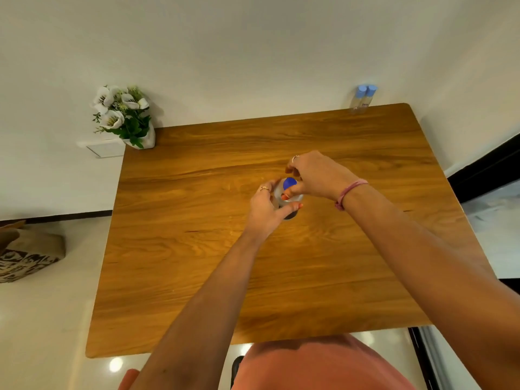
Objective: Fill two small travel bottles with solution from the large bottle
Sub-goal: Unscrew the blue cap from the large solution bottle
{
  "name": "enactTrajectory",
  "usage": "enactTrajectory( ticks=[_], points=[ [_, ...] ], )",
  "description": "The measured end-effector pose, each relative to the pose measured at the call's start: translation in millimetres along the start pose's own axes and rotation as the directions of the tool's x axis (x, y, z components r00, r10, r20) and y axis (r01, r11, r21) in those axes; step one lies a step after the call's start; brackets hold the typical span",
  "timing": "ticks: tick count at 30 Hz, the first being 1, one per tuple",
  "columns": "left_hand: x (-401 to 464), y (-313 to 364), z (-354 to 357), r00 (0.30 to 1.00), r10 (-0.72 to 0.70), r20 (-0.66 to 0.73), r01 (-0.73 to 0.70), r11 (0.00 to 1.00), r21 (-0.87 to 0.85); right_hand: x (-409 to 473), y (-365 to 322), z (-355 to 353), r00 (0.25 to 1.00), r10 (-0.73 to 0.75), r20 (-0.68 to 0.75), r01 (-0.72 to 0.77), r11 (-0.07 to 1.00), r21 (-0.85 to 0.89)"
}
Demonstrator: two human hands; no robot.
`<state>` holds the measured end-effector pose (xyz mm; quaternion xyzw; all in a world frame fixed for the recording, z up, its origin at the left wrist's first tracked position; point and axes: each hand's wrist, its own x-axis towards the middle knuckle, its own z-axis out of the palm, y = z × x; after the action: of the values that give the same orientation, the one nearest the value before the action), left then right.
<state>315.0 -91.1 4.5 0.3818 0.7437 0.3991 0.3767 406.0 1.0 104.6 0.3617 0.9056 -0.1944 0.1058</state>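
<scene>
— What's she got there, in the middle of the table?

— The big bottle, standing upright, so its long axis points nearly straight up at her head. You mostly see it end-on. Her left hand is wrapped round the clear body, thumb across the near side, fingers round the far side. Closed firmly on it, I'd say.

— And the other hand?

— The right hand comes in from the right and sits directly above. Its thumb and first fingers are pinched on the blue cap; the remaining fingers are lifted clear. So the cap lies straight over the left grip, on the same upright line.

— Twisting it off, then?

— That's my guess. Whether it has loosened at all, I cannot tell from here. The turn has to go round that upright axis while the left hand stops the body spinning.

— Where are the small ones?

— Well apart, at the far right corner by the wall: two small bottles with pale blue caps, side by side and touching. The right hand is the nearer one to them. Nothing poured yet, by the look of it.
</scene>
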Motion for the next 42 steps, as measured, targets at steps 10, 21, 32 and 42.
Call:
enactTrajectory(
  ticks=[10, 21, 32, 42],
  points=[
    [0, 1, -2, 1.000, 0.006, 0.010, -0.006, 0.999, -0.033, -4, -18, 7, 0.997, -0.020, -0.075, 0.005, 0.979, -0.203],
    [2, -3, 1, 0.999, 0.035, -0.002, -0.035, 0.999, -0.021, -4, -15, -10, 0.993, -0.072, 0.095, 0.091, 0.971, -0.221],
    [1, 0, 1, 0.999, 0.038, -0.014, -0.038, 0.999, 0.001, 0, -12, -5, 0.998, 0.015, 0.067, 0.002, 0.969, -0.246],
    [1, -1, 1, 1.000, 0.025, -0.001, -0.025, 0.999, -0.030, -4, -22, 0, 0.998, -0.027, -0.055, 0.005, 0.931, -0.366]
  ],
)
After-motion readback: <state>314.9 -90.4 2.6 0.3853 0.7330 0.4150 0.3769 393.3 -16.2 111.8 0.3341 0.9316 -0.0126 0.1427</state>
